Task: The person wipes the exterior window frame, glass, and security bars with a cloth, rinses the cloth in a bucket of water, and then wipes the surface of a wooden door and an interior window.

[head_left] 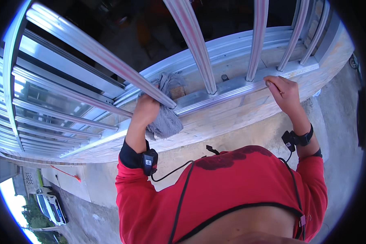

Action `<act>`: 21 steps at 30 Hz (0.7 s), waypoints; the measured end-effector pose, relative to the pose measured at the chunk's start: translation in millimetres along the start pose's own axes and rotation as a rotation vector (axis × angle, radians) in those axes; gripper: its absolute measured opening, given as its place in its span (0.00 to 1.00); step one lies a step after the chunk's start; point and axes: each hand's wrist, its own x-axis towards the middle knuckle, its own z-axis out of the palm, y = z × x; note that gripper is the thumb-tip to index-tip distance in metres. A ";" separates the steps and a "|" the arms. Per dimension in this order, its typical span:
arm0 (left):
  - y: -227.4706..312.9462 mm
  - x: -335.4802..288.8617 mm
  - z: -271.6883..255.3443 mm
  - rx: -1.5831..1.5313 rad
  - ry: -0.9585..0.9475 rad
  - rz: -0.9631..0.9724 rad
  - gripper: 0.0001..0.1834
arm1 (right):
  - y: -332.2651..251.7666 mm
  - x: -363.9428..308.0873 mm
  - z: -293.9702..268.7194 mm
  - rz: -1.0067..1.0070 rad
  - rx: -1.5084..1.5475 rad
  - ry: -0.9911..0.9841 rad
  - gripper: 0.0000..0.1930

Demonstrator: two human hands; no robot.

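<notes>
- Grey cloth (165, 122): draped over the bottom rail (232, 90) of the window grille, bunched at the foot of a slanting metal bar (110, 61), lower end hanging outside.
- Left hand (147, 109): closed on the cloth beside that bar; fingertips hidden.
- Right hand (285, 91): fingers curled in, thumb against them, at the rail's outer edge; contact unclear.
- Small brown block (177, 92): just beside the cloth, inner side.
- Pale wall (227, 112) below the rail.
- White car (51, 205): well apart, lower left.
</notes>
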 end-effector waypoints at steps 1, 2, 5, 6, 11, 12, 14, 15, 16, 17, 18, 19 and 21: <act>4.1 0.2 15.3 0.198 0.057 0.015 0.18 | 2.8 -0.8 -6.1 -0.012 -0.005 0.000 0.05; 7.5 2.1 23.7 0.396 0.113 0.025 0.19 | 5.7 -1.1 -11.9 0.016 -0.030 -0.001 0.05; 10.4 17.9 3.4 0.332 -0.133 0.022 0.23 | 21.0 -9.8 -25.1 0.045 -0.049 0.007 0.06; 1.5 26.8 1.5 0.178 -0.196 -0.010 0.24 | 26.7 -14.7 -27.3 0.087 -0.045 0.039 0.06; 11.9 28.4 -10.7 0.252 -0.268 -0.012 0.26 | 61.3 -23.0 -27.3 0.204 0.004 0.026 0.07; 11.5 33.2 -15.9 0.133 -0.357 0.008 0.26 | 67.3 -21.1 -25.4 0.183 0.005 0.019 0.07; 6.6 39.8 -16.7 -0.063 -0.434 0.081 0.27 | 77.0 -15.6 -29.3 0.179 0.053 -0.015 0.07; 3.3 35.8 -15.1 -0.063 -0.414 0.062 0.27 | 82.0 -10.4 -30.0 0.185 0.084 -0.036 0.07; 6.4 35.4 -14.5 -0.067 -0.423 0.058 0.27 | 86.3 -7.4 -25.9 0.149 0.118 0.017 0.04; 8.5 34.6 -13.8 -0.073 -0.431 0.054 0.27 | 90.2 -1.6 -26.0 0.138 0.126 0.018 0.04; 4.6 34.7 -10.0 -0.166 -0.408 0.077 0.25 | 93.6 4.7 -27.7 0.094 0.118 -0.016 0.02; 10.5 34.0 -6.5 -0.171 -0.405 0.067 0.25 | 94.6 6.3 -27.0 0.057 0.108 -0.061 0.01; 35.0 38.4 2.7 -0.363 -0.330 0.063 0.22 | 94.7 8.2 -21.5 0.038 0.147 -0.011 0.02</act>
